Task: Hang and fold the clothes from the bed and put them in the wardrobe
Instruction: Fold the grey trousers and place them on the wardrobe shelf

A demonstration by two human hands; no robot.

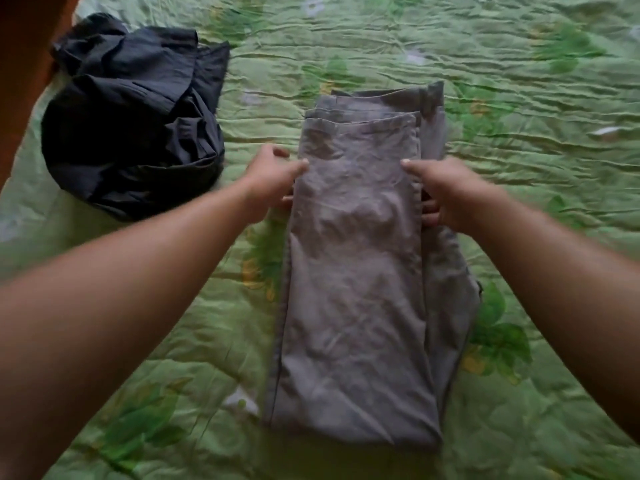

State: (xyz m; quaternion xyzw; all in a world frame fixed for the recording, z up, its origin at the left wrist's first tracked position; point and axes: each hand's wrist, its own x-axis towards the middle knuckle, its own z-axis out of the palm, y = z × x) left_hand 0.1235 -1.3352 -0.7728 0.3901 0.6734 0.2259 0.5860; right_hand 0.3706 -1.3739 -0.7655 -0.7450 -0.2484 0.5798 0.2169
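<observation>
While pinched at both long edges, lying flat on green floral bedspread (519,98), dead ahead of body: grey trousers (356,271), folded lengthwise & doubled over. Long axis running straight away from body, w/ rounded fold at near end, stacked hems & waistband at far end. Gripped by left hand (273,181) on L edge, thumb on top, fingers curled under cloth; gripped the same way by right hand (446,192) on R edge. Both hands level w/ each other, past the midpoint, closer to far end; neither nearer than the other. Probably mid-fold: next move likely to lift far part & bring it back toward near fold, across the long axis, needing both edges raised together to avoid skewing the layers. Heaped well apart to far L, untouched: crumpled dark garment (135,126), prob. a shirt, not yet folded.
</observation>
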